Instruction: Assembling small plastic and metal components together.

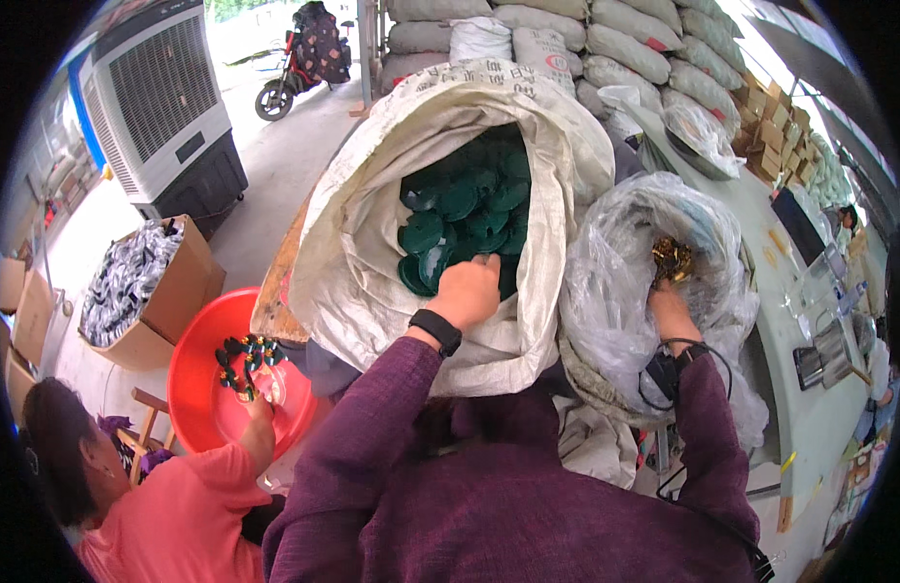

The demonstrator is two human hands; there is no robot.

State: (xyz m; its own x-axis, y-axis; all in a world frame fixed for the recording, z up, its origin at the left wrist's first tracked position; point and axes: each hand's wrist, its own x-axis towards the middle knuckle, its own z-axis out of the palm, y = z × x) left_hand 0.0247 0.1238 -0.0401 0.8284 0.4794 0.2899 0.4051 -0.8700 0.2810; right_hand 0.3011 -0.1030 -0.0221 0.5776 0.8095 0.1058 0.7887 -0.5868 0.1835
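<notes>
A large off-white woven sack (pixel 353 185) stands wide open in front of me, with many dark green, glossy round discs (pixel 460 202) inside. My left hand (pixel 469 291) reaches over its near rim, fingers curled down against the discs; the fingertips are hidden, so what they grip does not show. To the right, my right hand (pixel 670 309) is inside a clear plastic bag (pixel 610 248). Its fingers are closed at a cluster of shiny gold-brown pieces (pixel 672 258), partly covering it.
At lower left, a person in a coral shirt (pixel 178 505) reaches into a red basin (pixel 192 389) holding small dark and gold pieces. Behind it are a carton of silvery pieces (pixel 144 291) and an air cooler (pixel 163 97). Stacked sacks (pixel 625 49) stand behind; a long table (pixel 761 228) runs along the right.
</notes>
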